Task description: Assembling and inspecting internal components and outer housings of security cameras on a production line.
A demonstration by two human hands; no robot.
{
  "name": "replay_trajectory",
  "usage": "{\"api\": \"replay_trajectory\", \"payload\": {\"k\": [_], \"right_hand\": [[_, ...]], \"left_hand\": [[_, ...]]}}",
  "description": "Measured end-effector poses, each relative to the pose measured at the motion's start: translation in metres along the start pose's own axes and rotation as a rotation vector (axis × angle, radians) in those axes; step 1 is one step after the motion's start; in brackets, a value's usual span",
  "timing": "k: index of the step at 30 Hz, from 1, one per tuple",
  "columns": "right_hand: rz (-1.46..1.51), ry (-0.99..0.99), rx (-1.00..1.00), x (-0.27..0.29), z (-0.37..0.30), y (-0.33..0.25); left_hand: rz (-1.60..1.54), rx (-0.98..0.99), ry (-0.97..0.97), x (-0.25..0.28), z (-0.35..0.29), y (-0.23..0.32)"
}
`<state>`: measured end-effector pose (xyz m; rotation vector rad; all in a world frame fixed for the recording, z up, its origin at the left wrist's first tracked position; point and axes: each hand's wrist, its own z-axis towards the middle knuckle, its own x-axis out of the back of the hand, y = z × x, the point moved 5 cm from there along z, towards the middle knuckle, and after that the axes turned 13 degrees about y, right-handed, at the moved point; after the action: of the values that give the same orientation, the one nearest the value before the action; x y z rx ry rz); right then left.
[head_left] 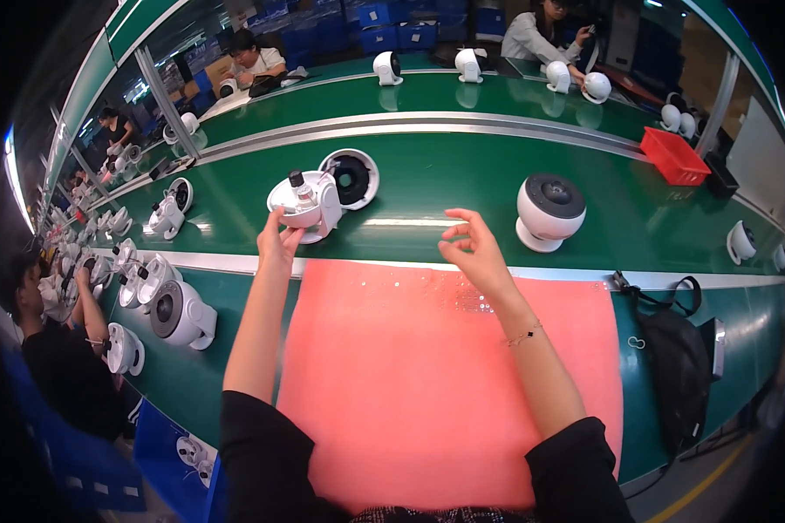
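Note:
My left hand (pixel 279 242) is closed on the near side of an opened white security camera housing (pixel 326 205), at the edge of the green belt. Inside its lower shell a small black lens part (pixel 296 179) sticks up. The round back cover (pixel 354 179), black inside, stands tilted behind it. My right hand (pixel 475 251) is over the far edge of the pink mat (pixel 436 375), fingers apart and slightly curled, with nothing in it. To its right on the belt stands a closed, round white camera with a dark grey face (pixel 550 211). Small shiny screws (pixel 473 302) lie on the mat.
Several white cameras (pixel 183 314) stand on the left of the bench. A black bag (pixel 676 366) lies at the right. On the belt's far right is a red bin (pixel 674 157). A blue crate (pixel 170 458) sits low at left. Other people (pixel 57 349) work nearby.

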<state>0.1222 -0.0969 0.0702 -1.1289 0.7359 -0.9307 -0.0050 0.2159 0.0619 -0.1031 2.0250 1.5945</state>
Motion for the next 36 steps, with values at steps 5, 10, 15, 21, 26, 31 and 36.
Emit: {"api": "replay_trajectory", "payload": {"k": [5, 10, 15, 21, 26, 31, 36], "right_hand": [[-0.384, -0.176, 0.559, -0.028, -0.035, -0.05], [-0.824, -0.26, 0.857, -0.04, -0.065, -0.065], [-0.54, -0.316, 0.839, -0.033, -0.076, -0.105], [0.144, -0.766, 0.326, -0.018, -0.095, -0.13], [-0.007, -1.223, 0.0, -0.045, -0.116, -0.109], [-0.106, -1.22, 0.076, -0.058, -0.122, -0.1], [-0.37, -1.153, 0.033, -0.05, -0.116, -0.098]], "left_hand": [[0.243, 0.036, -0.098, 0.012, -0.035, 0.048], [0.4, 0.108, -0.108, 0.014, -0.088, 0.071], [0.527, 0.133, -0.276, 0.043, -0.088, 0.084], [0.732, 0.283, -0.668, 0.045, -0.123, 0.033], [0.985, 0.303, -1.616, -0.01, -0.217, -0.026], [0.837, 0.273, -1.263, 0.006, -0.238, -0.011], [0.892, -0.307, -0.371, 0.079, -0.255, 0.035]]}}
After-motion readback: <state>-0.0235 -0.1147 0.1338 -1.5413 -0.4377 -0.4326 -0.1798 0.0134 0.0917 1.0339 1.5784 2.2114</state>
